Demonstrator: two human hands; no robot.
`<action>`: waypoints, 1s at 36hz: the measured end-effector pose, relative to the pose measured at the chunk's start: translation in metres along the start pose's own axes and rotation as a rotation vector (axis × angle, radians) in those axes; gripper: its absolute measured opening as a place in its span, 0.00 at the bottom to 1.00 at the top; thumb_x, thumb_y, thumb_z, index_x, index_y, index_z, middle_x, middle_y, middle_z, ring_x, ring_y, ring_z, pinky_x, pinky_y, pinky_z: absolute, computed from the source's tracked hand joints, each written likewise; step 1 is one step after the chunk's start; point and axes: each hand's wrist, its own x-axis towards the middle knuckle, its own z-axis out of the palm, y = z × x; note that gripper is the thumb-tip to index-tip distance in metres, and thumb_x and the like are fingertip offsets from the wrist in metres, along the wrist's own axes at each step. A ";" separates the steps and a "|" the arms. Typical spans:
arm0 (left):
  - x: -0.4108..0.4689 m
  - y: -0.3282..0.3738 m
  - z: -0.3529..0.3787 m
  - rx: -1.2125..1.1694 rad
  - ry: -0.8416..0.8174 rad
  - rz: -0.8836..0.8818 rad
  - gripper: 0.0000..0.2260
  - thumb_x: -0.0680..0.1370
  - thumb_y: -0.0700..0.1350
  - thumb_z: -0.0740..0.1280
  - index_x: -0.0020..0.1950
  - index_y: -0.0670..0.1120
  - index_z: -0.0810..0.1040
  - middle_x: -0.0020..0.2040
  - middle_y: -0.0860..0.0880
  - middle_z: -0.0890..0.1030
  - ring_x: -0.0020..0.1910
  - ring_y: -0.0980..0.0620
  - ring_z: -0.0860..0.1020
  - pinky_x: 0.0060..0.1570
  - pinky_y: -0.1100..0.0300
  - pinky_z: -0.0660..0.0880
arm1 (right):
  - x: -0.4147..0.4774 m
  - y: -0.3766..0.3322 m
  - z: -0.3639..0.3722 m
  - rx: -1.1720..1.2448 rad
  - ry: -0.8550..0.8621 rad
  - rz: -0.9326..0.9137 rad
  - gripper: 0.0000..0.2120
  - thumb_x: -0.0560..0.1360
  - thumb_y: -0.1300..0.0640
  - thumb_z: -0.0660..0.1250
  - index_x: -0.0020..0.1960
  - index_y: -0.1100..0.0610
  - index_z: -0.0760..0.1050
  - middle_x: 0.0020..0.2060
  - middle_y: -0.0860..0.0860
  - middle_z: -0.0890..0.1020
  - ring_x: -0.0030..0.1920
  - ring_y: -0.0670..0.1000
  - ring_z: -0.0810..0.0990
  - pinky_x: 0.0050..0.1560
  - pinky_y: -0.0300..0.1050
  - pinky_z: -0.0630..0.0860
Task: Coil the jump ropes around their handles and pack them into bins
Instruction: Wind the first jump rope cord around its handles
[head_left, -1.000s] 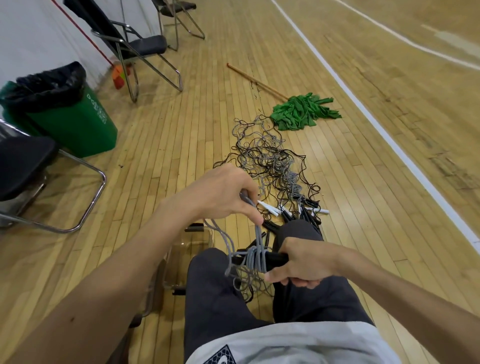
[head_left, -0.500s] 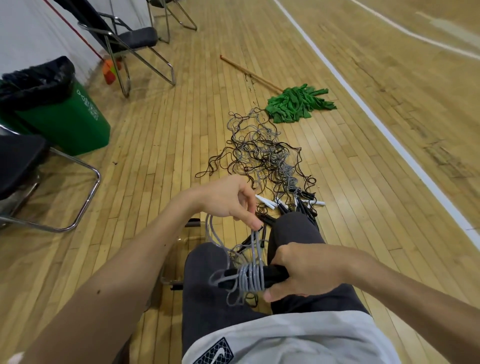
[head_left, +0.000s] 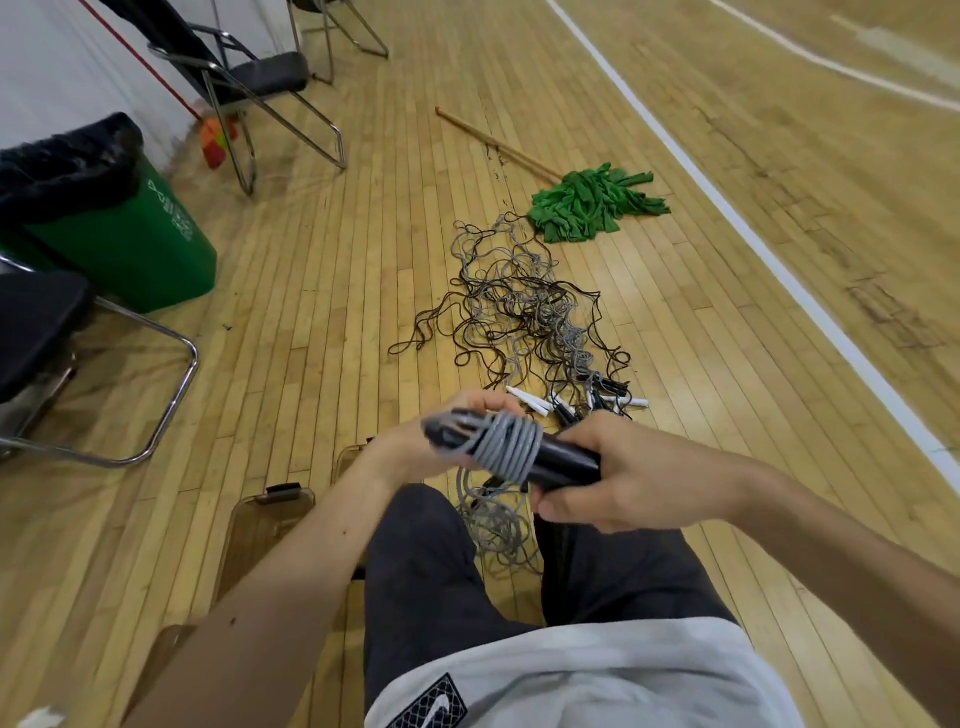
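our right hand (head_left: 639, 467) grips the black handles (head_left: 566, 460), fingers curled round them and thumb underneath. our left hand (head_left: 415, 447) sits at nine o'clock of it, fingers curled behind the handle tips, holding the grey rope (head_left: 511, 449) there. the rope is wound in tight turns about the handles, and its loose tail hangs between our knees. the tangled rope pile (head_left: 524, 312) lies on the floor at twelve o'clock, a clear bin (head_left: 260, 525) at seven, a green mop (head_left: 592, 205) at one.
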 end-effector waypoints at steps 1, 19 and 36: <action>0.000 -0.005 0.003 0.006 0.004 -0.031 0.14 0.66 0.44 0.82 0.38 0.47 0.77 0.37 0.49 0.73 0.36 0.55 0.72 0.52 0.60 0.76 | 0.001 0.001 -0.002 0.069 0.019 0.000 0.07 0.79 0.64 0.69 0.46 0.67 0.74 0.27 0.50 0.72 0.26 0.48 0.71 0.27 0.39 0.68; -0.011 -0.020 0.032 -0.014 -0.011 0.138 0.20 0.83 0.56 0.58 0.47 0.42 0.80 0.26 0.49 0.71 0.23 0.55 0.64 0.28 0.59 0.62 | 0.026 0.039 -0.030 0.169 0.473 0.267 0.10 0.77 0.64 0.70 0.40 0.61 0.71 0.25 0.51 0.71 0.23 0.48 0.68 0.24 0.37 0.65; -0.024 -0.007 0.032 1.076 0.258 0.099 0.11 0.85 0.51 0.57 0.52 0.47 0.75 0.36 0.52 0.73 0.36 0.51 0.74 0.38 0.55 0.73 | 0.051 0.089 -0.038 -0.108 0.623 0.435 0.10 0.77 0.54 0.72 0.45 0.59 0.75 0.35 0.55 0.79 0.31 0.52 0.77 0.33 0.45 0.71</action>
